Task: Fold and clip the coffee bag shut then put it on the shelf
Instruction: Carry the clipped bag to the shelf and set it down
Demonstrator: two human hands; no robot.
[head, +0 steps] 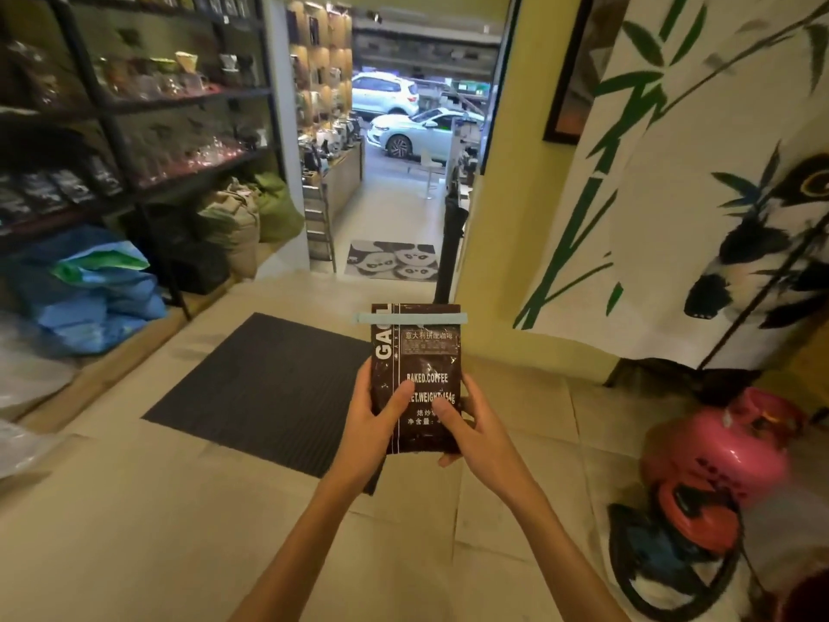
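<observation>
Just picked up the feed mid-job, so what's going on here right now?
A person is holding a dark coffee bag upright in front of them with both hands, the left hand and right hand gripping its lower half, thumbs on the front. The bag's top is already closed under a pale blue clip running across its full width. It isn't shelved yet: the dark shelving unit, stocked with glassware and similar bags, stands off to the left.

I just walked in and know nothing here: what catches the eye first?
A dark coffee bag, held upright at centre by the left hand and right hand, with a pale blue clip across its folded top. Dark shelves stand at the left, and a panda curtain hangs right.
</observation>
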